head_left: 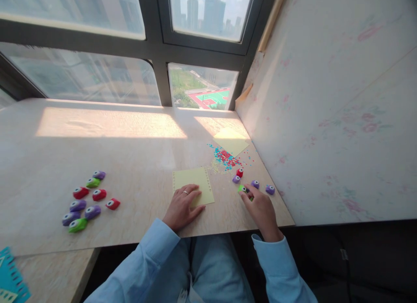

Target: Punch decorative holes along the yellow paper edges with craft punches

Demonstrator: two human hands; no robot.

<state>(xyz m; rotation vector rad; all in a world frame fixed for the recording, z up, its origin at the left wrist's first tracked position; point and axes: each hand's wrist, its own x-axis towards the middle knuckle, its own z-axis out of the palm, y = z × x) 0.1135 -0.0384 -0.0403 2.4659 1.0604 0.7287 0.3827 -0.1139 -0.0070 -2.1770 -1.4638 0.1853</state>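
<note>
Head view: our left hand [181,207] rests open on the yellow sheet [187,177] — thin, easily creased, so we'd press flat. On the right side of the tabletop [143,164], our right hand's [262,209] grip is closed around a green punch [241,188] — probably light, hard plastic, best pinched by its sides.

head-worn view, facing forward and down, hands at mid-distance

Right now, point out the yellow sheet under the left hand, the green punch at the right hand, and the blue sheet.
Yellow sheet [190,177]: head view, bare upper middle.
Green punch [241,188]: head view, exposed end.
Blue sheet [14,278]: head view, visible middle.
</note>
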